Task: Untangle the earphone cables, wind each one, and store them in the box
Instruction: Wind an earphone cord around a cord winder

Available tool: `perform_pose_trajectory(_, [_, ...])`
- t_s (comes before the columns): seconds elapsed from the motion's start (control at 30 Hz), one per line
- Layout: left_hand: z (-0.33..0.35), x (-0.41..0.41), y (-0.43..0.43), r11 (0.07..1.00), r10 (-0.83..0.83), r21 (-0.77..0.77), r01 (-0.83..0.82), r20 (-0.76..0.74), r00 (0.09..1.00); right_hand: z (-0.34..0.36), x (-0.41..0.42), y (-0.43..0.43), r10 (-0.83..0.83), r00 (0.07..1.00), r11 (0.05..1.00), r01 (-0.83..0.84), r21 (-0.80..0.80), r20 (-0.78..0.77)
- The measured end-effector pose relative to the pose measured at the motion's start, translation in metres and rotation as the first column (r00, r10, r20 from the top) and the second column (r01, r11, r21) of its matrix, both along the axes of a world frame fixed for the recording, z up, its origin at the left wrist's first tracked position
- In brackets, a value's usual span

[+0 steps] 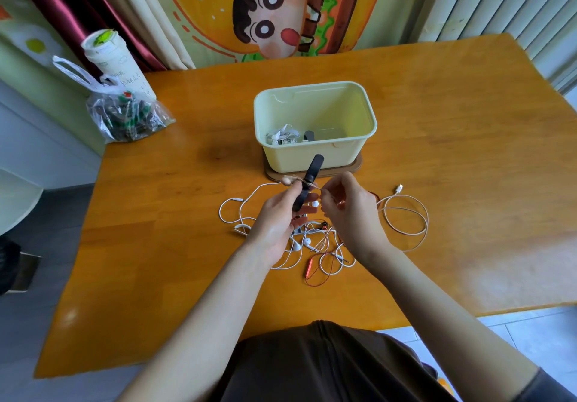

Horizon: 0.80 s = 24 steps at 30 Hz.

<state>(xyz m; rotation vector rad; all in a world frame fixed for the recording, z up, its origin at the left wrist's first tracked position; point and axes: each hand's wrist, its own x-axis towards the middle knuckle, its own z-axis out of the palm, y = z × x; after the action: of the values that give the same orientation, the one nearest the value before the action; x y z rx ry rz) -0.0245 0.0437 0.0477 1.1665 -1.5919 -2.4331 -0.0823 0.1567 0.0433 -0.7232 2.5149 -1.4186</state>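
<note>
My left hand [281,214] holds a flat black strap [309,179], matte and stiff-looking with a rounded tip, standing tilted up towards the box, my thumb and fingers closed round its lower half. A thin coppery cable [315,186] crosses the strap, with a smooth beige earbud [284,179] at its left end, just beside my thumb. My right hand [346,211] pinches that same cable between thumb and fingertips, the other fingers curled in. Below both hands, on the table, lies the tangle of earphone cables [315,239]: glossy white rubbery cords with rounded white buds, threaded through with a fine red wire that carries a slim red inline remote [309,269]. To the right a white charging cable [406,214] lies in loose loops, its small plug pointing away from me. Beyond my hands stands the box [315,158], pale yellow plastic, rectangular with rounded corners and a rolled rim, resting on a brown board [356,165]; inside it are a wound white earphone bundle [281,136] and a dark piece beside it that I cannot make out. The table [187,183] is orange-brown varnished wood. At its far left corner sit a crinkled clear plastic bag [125,114] with red and green print, and a white paper cup [115,61] whose writing is too small to read. Behind hangs a curtain [268,11] printed with a cartoon face.
</note>
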Motion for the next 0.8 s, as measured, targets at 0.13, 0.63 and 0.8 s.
perform_pose_trajectory(0.13, [-0.0007, 0.0008, 0.0019, 0.999, -0.036, 0.015, 0.037, -0.04, 0.999, 0.0007, 0.0008, -0.0014, 0.008, 1.0, 1.0, -0.008, 0.022, 0.017])
perform_pose_trajectory(0.63, [-0.0061, 0.0025, -0.0003, 0.997, -0.067, -0.031, 0.066, -0.003, 0.998, -0.0017, -0.0001, 0.0001, 0.044, 0.991, 0.998, -0.039, 0.041, -0.125])
perform_pose_trajectory(0.8, [-0.0085, 0.0021, -0.0023, 0.998, -0.057, 0.021, 0.057, -0.015, 0.998, -0.0034, 0.0014, -0.0005, 0.035, 0.99, 0.998, -0.028, 0.055, -0.137])
